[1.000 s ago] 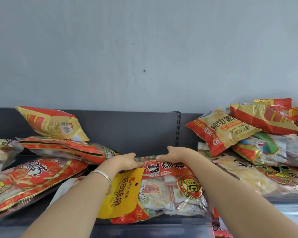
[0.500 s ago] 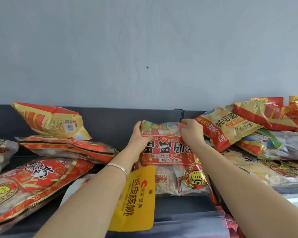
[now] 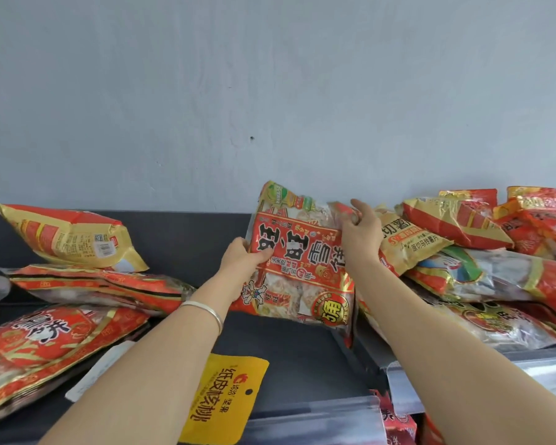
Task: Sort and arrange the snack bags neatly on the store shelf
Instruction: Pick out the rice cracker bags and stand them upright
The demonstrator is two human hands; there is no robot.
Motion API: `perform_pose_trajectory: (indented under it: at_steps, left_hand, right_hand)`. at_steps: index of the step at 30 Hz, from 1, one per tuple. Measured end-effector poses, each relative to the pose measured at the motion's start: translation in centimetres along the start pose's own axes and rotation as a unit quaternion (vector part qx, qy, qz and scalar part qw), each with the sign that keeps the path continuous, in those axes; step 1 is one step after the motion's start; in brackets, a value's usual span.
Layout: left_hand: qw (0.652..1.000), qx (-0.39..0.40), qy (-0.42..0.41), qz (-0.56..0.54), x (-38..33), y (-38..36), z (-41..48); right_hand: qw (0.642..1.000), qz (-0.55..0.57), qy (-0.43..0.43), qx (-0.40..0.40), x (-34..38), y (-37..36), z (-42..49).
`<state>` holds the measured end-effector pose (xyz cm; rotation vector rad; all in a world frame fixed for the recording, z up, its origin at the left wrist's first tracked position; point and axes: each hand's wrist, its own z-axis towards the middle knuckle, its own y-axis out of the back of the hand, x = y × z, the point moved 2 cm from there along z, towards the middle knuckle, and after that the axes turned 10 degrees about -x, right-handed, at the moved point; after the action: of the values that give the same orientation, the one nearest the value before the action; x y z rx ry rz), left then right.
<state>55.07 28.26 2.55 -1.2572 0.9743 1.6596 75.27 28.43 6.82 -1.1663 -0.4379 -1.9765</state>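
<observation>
Item in hand: snack bag (image 3: 299, 261), clear film with a red panel printed in large black characters 旺旺雪; a round red-and-gold badge sits near its lower corner, its writing too tilted to read.
Position: held upright and tilted in front of the shelf (image 3: 302, 358) back panel, between the left stack and the right heap; whether its lower edge touches the shelf deck cannot be told.
Left hand (image 3: 241, 261): grips the bag's left edge, thumb across the front, fingers behind.
Right hand (image 3: 361, 232): fingers curled round the bag's upper right corner, one finger pointing up.
Bracelet (image 3: 206, 311): thin silver band on the left wrist.
Yellow pouch (image 3: 225, 399): hangs at the shelf's front edge, marked 纸皮核桃 and 坚果.
Chip bag (image 3: 408, 242): yellow and red, just beside the right hand, reading 原切马铃薯片.
Right heap (image 3: 495, 277): red, gold and clear bags lying flat and overlapping.
Back-printed bag (image 3: 68, 236): yellow and red, tops the left stack, white barcode sticker showing, small print unreadable.
Flat red bags (image 3: 100, 287): stacked beneath it.
Wall (image 3: 270, 91): plain pale grey.
</observation>
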Motion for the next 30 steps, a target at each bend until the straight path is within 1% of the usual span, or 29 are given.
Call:
perform_pose_trajectory:
  at_steps: [3, 6, 8, 11, 14, 16, 18, 21, 24, 27, 30]
  left_hand:
    - [0.999, -0.02, -0.037, 0.0, -1.5, -0.4, -0.4]
    - [0.993, -0.095, -0.069, -0.008, -2.5, 0.1, -1.1]
    - [0.985, -0.152, -0.066, -0.04, -2.8, 0.9, -1.9]
    - [0.97, -0.216, -0.056, -0.094, -3.6, 2.1, -3.5]
    - [0.948, -0.275, -0.056, -0.153, -4.5, 3.9, -5.5]
    - [0.934, -0.299, -0.05, -0.189, -4.9, 5.4, -6.9]
    - [0.926, -0.32, -0.052, -0.196, -5.2, 7.4, -8.2]
    - [0.915, -0.352, -0.064, -0.184, -5.4, 11.2, -10.1]
    - [0.896, -0.398, -0.064, -0.186, -5.0, 15.6, -12.1]
    - [0.879, -0.438, -0.059, -0.182, -4.4, 20.1, -14.1]
    - [0.866, -0.468, -0.064, -0.166, -3.9, 25.0, -16.0]
  right_hand:
    - [0.999, 0.015, -0.019, 0.022, 0.2, 0.5, 0.6]
    - [0.996, 0.028, -0.062, 0.061, 0.0, 0.6, 0.7]
    - [0.993, 0.021, -0.061, 0.097, -0.2, 0.3, 0.2]
    - [0.987, -0.003, -0.05, 0.154, 0.3, -0.7, -1.4]
    - [0.983, -0.057, -0.013, 0.177, 1.3, -1.5, -3.2]
    - [0.983, -0.039, -0.005, 0.181, 2.3, -2.0, -4.7]
    - [0.978, 0.008, -0.029, 0.207, 3.1, -2.8, -6.2]
    - [0.956, 0.043, -0.055, 0.287, 4.3, -4.1, -8.7]
    - [0.928, 0.088, -0.081, 0.351, 6.3, -5.6, -11.8]
    - [0.894, 0.143, -0.119, 0.407, 8.3, -7.3, -15.4]
    - [0.859, 0.18, -0.128, 0.461, 10.2, -9.4, -19.6]
